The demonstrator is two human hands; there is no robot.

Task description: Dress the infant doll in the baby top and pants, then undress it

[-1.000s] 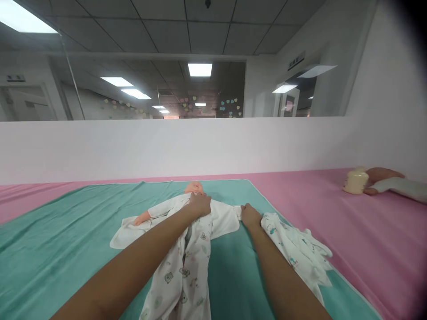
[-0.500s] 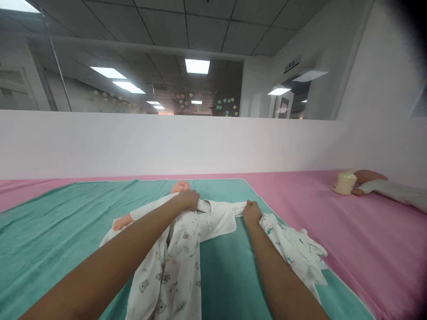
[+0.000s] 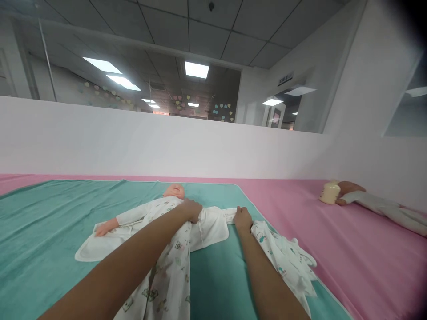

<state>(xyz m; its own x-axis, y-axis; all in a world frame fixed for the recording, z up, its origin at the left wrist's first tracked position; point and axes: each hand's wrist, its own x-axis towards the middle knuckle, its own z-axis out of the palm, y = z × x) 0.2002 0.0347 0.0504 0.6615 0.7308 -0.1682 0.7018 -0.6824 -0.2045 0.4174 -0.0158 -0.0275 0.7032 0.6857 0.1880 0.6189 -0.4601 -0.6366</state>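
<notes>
A baby doll [image 3: 175, 191] lies on its back on a green blanket [image 3: 213, 284], dressed in white clothes. A printed white garment [image 3: 178, 262] spreads over its body. My left hand [image 3: 191, 210] is closed on cloth at the doll's shoulder and chest. Out to the right reaches a plain white sleeve [image 3: 211, 224], its cuff pinched in my closed right hand [image 3: 243, 218]. The doll's arm on that side is hidden. Its other arm [image 3: 107, 226] lies stretched to the left over a white cloth flap.
A crumpled white printed garment [image 3: 287, 258] lies beside my right forearm. On the pink sheet [image 3: 333, 249] at the right rest a pale yellow bottle [image 3: 330, 192] and another doll [image 3: 376, 204]. A white wall [image 3: 167, 146] with windows above stands behind the bed.
The view has tilted and turned slightly right. More of the doll's head shows beside my left hand. Both hands keep their hold on the cloth.
</notes>
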